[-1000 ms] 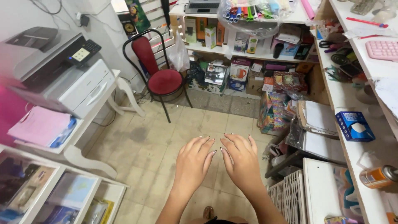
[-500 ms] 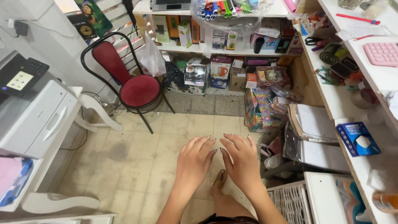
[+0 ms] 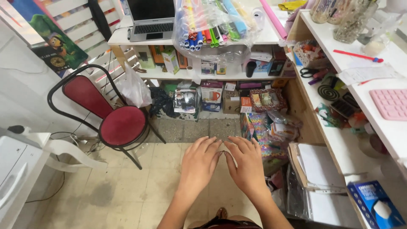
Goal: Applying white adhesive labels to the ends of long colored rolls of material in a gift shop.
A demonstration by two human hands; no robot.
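There is a single view, from a camera worn on the person's head. It looks steeply down and forward across a tiled floor (image 3: pixel 127 186) toward a stocked shelf unit (image 3: pixel 199 76) at the far side, with a laptop (image 3: pixel 151 19) on top near the upper edge. The left hand (image 3: pixel 199 163) and right hand (image 3: pixel 246 163) sit close beneath the lens, low in the middle of the frame, forearms entering from the bottom edge. A red chair (image 3: pixel 121 125) stands left of centre, farther off. White shelves (image 3: pixel 360 72) run along the right edge, very near the camera and cut off by the frame.
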